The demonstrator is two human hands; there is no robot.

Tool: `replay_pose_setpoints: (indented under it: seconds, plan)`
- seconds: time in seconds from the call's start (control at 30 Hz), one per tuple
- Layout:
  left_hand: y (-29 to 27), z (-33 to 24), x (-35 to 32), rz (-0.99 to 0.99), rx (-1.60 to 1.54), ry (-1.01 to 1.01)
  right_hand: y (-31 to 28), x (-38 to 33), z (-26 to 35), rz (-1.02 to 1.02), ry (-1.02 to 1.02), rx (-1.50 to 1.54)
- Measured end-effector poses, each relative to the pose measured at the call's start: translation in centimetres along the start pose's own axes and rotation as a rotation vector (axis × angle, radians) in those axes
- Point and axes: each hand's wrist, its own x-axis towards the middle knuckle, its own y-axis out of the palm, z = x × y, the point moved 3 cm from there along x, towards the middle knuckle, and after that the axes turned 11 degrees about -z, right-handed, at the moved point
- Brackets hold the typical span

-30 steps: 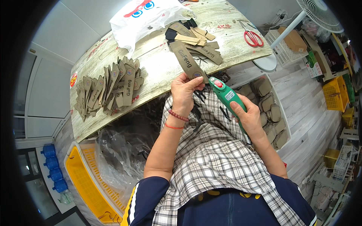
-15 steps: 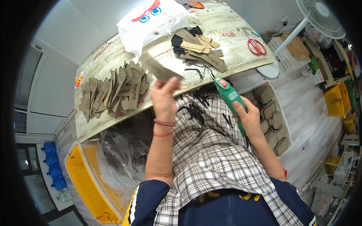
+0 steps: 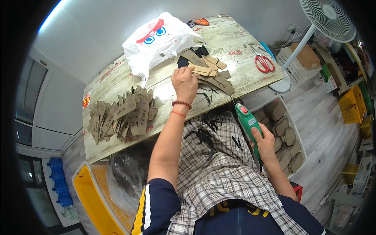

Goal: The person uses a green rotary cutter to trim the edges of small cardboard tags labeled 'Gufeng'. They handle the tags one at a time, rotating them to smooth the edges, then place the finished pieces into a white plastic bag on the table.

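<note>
My left hand (image 3: 185, 83) reaches over the worktable, its fingers bent and closed on a tan strap (image 3: 199, 69) at the left edge of a loose pile. More straps there are tan with dark lettering, some with black parts. My right hand (image 3: 265, 141) is wrapped around a green handheld electric cutter (image 3: 247, 120) with a red button and a thin dark tip. That tip points at the table's front edge, close to the lettered strap (image 3: 220, 84) and apart from it. At the left of the table lies a bigger heap of lettered tan straps (image 3: 129, 113).
A white plastic bag (image 3: 160, 43) and red-handled scissors (image 3: 264, 63) lie on the table (image 3: 172, 113). Black scraps (image 3: 203, 137) rest on my checked apron. Below stand a yellow basket (image 3: 92, 196) at left and a bin of tan pieces (image 3: 288, 135) at right. A fan (image 3: 329, 17) stands beyond.
My left hand let go of a lettered strap, now on top of the left heap, and moved to the right-hand pile. The cutter shifted slightly right and down.
</note>
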Motion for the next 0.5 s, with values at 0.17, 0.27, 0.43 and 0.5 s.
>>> replay_pose_setpoints:
  seconds: [0.17,0.27,0.43,0.5]
  plan:
    - [4.3,-1.3,1.9,0.374,0.21,0.314,-0.4,0.1,-1.1,-0.011,-0.008,-0.017]
    - [5.8,-1.3,2.1,0.636,0.269,0.37,-0.7,-0.1,-1.2,-0.033,0.026,0.02]
    - [6.8,-0.6,3.0,0.64,0.33,0.502,-0.6,0.1,-1.0,-0.021,0.014,0.0]
    - [6.1,0.3,3.9,0.428,0.237,0.399,-0.6,-0.2,-1.0,-0.015,-0.01,0.001]
